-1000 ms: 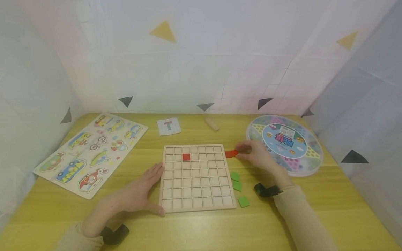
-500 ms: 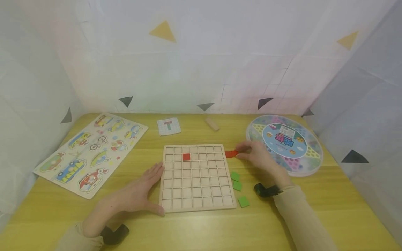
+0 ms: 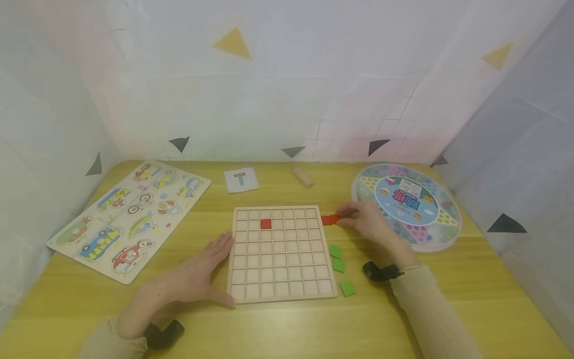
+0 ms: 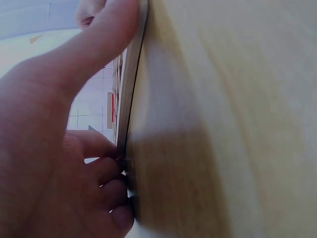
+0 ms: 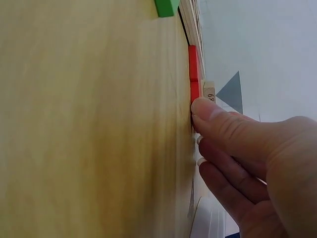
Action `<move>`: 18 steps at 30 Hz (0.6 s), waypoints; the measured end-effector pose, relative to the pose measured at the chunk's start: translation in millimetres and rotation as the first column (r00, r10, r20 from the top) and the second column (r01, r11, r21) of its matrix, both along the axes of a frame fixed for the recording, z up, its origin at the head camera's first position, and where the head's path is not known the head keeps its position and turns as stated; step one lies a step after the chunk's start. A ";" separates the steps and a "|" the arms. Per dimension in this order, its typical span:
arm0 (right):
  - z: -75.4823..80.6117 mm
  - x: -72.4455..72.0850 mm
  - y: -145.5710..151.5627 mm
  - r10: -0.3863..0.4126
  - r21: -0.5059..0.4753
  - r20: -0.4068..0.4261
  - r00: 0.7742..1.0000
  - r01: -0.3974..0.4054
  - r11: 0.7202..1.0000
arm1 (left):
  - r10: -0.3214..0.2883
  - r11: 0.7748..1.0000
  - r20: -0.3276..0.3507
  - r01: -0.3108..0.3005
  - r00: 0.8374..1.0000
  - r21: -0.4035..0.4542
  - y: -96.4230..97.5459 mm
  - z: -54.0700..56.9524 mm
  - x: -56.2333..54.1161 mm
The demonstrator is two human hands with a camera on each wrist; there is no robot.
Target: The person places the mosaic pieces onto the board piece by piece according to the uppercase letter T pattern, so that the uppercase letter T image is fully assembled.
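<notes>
A square wooden grid board (image 3: 280, 262) lies on the table, with one red square tile (image 3: 266, 224) in a cell of its second row from the top. Along the board's left side rests my left hand (image 3: 193, 276), fingertips at the left edge and thumb at the near-left corner. My right hand (image 3: 369, 224) is beyond the right edge, thumb and fingers pinching a red tile (image 5: 195, 89) that stays low at the tabletop. Another red tile (image 5: 193, 62) adjoins it, between it and the board. Several green tiles (image 3: 339, 265) lie along the board's right edge.
Behind the board are a pattern card (image 3: 241, 180) showing a T shape and a small wooden block (image 3: 302, 177). A vehicle picture puzzle (image 3: 152, 214) lies at left. The round, clear game box (image 3: 437, 237) sits behind my right hand.
</notes>
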State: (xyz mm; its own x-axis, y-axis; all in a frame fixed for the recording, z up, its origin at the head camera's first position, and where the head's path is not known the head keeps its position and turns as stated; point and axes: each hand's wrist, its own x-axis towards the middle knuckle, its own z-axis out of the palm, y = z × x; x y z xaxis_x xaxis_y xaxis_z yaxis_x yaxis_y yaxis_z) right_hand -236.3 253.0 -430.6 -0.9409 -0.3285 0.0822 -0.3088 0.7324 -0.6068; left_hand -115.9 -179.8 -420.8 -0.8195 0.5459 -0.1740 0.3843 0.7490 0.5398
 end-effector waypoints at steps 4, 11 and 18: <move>4.4 2.1 0.1 -0.025 -0.018 0.047 0.999 0.025 1.000 | -0.003 1.000 -0.003 0.003 1.000 0.003 -0.1 -0.6 0.0; 11.5 4.3 1.6 -0.043 -0.042 0.095 0.995 0.047 0.998 | 0.000 1.000 0.001 0.000 1.000 -0.002 0.0 -0.9 -0.6; 14.7 5.3 1.8 -0.036 -0.031 0.067 0.997 0.038 0.999 | 0.001 1.000 0.010 -0.001 1.000 0.000 0.9 1.6 0.4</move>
